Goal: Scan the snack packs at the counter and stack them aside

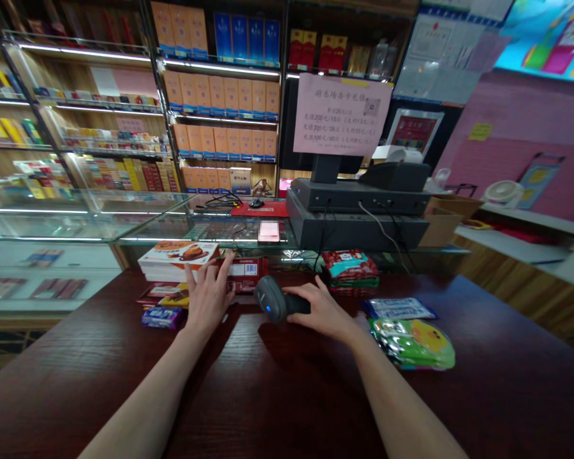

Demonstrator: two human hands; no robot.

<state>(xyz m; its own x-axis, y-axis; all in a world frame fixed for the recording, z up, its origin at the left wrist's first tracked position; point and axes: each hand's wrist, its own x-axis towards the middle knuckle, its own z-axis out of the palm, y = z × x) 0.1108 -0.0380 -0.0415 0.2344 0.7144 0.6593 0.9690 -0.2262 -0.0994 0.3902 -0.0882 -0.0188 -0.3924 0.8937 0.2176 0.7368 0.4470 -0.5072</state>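
My right hand (323, 310) is closed around the handle of a dark handheld barcode scanner (271, 298) with a small blue light, low over the dark wooden counter (287, 389). My left hand (209, 292) reaches forward with fingers spread and open, its fingertips at a red packet (247, 273) beside a stack of white snack boxes (178, 258) showing a cake picture. Small chocolate bars (162, 314) lie just left of that hand.
Red snack packets (350, 268), a blue-white packet (399, 308) and a green bag with a yellow duck (412, 343) lie to the right. Behind stand a checkout terminal (358, 210) with a pink notice (340, 113), a phone (268, 231) on the glass case, and shelves of cartons.
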